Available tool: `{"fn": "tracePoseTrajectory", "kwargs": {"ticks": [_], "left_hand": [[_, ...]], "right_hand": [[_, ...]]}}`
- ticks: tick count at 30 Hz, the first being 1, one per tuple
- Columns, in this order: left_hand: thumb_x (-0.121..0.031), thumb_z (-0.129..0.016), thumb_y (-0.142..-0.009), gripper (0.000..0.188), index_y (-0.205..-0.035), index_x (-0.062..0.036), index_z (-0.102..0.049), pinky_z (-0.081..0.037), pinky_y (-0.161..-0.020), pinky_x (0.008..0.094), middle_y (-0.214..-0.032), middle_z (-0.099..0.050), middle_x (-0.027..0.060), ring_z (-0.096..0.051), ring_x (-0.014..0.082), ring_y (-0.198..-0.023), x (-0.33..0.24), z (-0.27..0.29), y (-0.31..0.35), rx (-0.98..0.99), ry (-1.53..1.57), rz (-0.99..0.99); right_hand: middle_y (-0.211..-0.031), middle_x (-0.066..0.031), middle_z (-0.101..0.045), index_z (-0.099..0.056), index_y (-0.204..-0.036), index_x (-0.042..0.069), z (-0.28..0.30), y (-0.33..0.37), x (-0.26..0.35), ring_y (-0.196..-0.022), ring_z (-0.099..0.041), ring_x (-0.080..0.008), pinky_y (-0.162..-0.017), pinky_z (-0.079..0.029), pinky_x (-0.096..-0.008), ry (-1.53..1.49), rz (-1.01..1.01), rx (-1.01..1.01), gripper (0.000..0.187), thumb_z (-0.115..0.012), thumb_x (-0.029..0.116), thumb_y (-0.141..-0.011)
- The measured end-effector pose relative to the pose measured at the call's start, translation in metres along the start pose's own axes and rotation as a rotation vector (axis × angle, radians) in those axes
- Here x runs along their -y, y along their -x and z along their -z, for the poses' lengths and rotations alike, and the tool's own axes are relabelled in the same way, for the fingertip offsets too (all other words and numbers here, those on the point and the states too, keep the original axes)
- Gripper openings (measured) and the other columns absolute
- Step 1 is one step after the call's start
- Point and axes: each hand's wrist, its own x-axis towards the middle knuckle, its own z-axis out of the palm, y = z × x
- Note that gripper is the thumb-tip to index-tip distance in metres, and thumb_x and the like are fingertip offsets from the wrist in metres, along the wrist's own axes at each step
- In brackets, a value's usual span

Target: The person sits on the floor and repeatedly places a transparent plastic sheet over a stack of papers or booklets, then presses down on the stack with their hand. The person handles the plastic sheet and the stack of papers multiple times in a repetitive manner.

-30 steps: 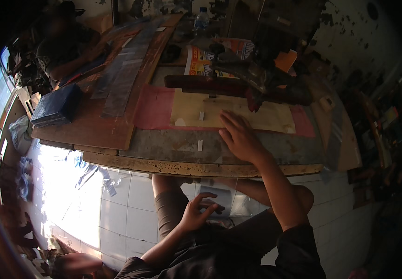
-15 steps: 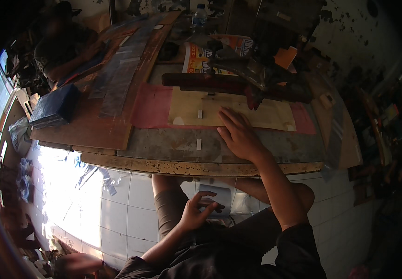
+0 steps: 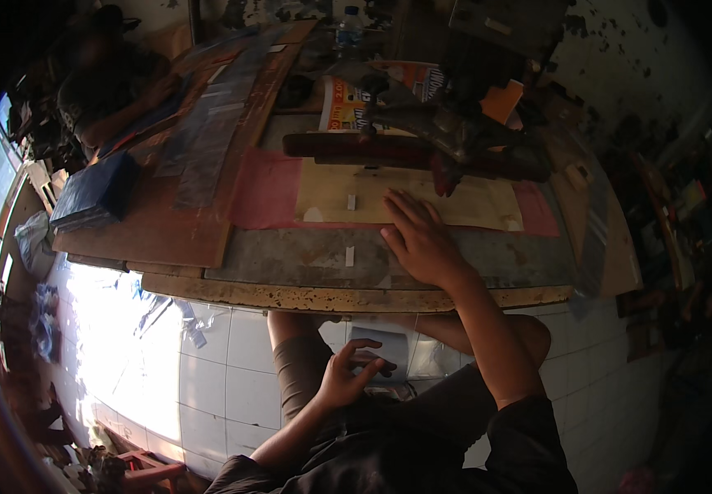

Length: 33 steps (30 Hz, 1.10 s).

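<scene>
My right hand lies flat, fingers stretched, on the front edge of a pale yellow sheet. A reddish-pink sheet shows under it at both ends. Just behind my fingertips, a long dark red bar of a metal machine spans the sheet. A small white strip sits on the yellow sheet, and another white strip on the grey tabletop. Over my lap hovers my left hand, fingers bent and apart from the thumb, holding nothing visible. Near it is a translucent plastic piece, partly hidden.
A brown board on the left carries clear plastic sheets and a blue block-shaped stack. Another person sits at the far left. A plastic bottle stands at the back. Plastic scraps litter the sunlit tiled floor.
A blurred hand at the lower left has gone from view, and a red stool-like object shows there. My hands have hardly moved; the view has shifted slightly.
</scene>
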Motion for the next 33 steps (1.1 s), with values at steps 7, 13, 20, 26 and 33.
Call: {"fn": "tracePoseTrajectory", "kwargs": {"ticks": [7,13,20,26,33], "left_hand": [[-0.013,-0.071,-0.099,0.032,-0.124,-0.0005,-0.057,-0.055,-0.086,0.0309,-0.092,-0.08,0.0113,-0.076,0.0164,-0.091,0.003,0.002,-0.002,0.014,0.007,-0.017],[-0.011,-0.069,-0.1,0.031,-0.125,0.0007,-0.054,-0.056,-0.086,0.0315,-0.095,-0.079,0.0136,-0.075,0.0176,-0.091,0.003,0.003,-0.002,0.033,-0.021,-0.024],[-0.009,-0.068,-0.1,0.03,-0.125,0.0009,-0.055,-0.056,-0.086,0.0318,-0.096,-0.079,0.014,-0.075,0.0172,-0.092,-0.002,0.003,-0.003,0.037,-0.039,-0.036],[-0.01,-0.069,-0.1,0.031,-0.125,0.0003,-0.057,-0.056,-0.085,0.0302,-0.094,-0.08,0.0113,-0.075,0.0153,-0.089,-0.002,0.001,-0.008,0.013,0.01,-0.011],[-0.01,-0.069,-0.1,0.029,-0.124,0.0005,-0.057,-0.056,-0.084,0.0298,-0.095,-0.08,0.0113,-0.075,0.0154,-0.089,0.002,0.003,-0.005,-0.011,-0.013,-0.007]], "right_hand": [[-0.156,-0.0221,-0.044,-0.047,-0.147,-0.004,-0.003,0.002,-0.001,-0.147,-0.04,-0.0345,-0.123,-0.03,-0.0503,0.008,-0.013,0.003,0.053,-0.05,0.03,-0.107],[-0.155,-0.0244,-0.044,-0.047,-0.146,-0.006,0.0,0.001,0.002,-0.146,-0.04,-0.038,-0.123,-0.031,-0.0499,-0.055,-0.014,0.001,0.053,-0.051,0.028,-0.106],[-0.155,-0.0245,-0.044,-0.046,-0.146,-0.007,-0.002,0.003,0.001,-0.147,-0.04,-0.0378,-0.122,-0.032,-0.0502,-0.05,-0.005,-0.021,0.054,-0.052,0.028,-0.106],[-0.155,-0.0227,-0.045,-0.047,-0.147,-0.006,0.013,0.018,0.009,-0.147,-0.039,-0.0374,-0.124,-0.03,-0.0502,-0.017,0.022,0.026,0.053,-0.053,0.027,-0.106],[-0.153,-0.0155,-0.052,-0.056,-0.143,0.001,0.041,0.1,0.039,-0.148,-0.041,-0.0337,-0.122,-0.029,-0.0532,-0.169,-0.113,0.008,0.046,-0.054,0.026,-0.105]]}}
